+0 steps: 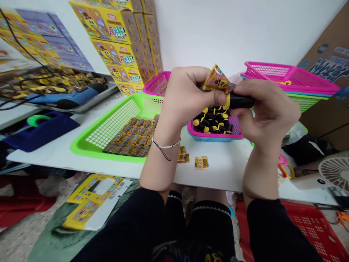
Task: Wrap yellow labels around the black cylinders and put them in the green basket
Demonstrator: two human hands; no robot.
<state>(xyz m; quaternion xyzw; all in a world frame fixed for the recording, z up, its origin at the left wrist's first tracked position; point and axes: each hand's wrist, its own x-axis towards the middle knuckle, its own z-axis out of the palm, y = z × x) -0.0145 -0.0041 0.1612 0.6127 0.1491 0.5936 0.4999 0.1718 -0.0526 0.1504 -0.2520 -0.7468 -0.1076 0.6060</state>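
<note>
Raised over the table, my left hand pinches a yellow printed wrapper, its thumb at the yellow end of a black cup. My right hand grips the black cup, which lies sideways with the wrapper at its yellow end. Below my hands, a pink basket set in a blue one holds many black and yellow cups. Beside my left forearm, a green basket holds rows of wrapped cups. Small printed wrappers lie on the white table.
Yellow printed boxes are stacked at the back left. A metal tray holds many pieces and a blue tool. A blue tape dispenser sits at the left. Stacked baskets and a fan are at the right.
</note>
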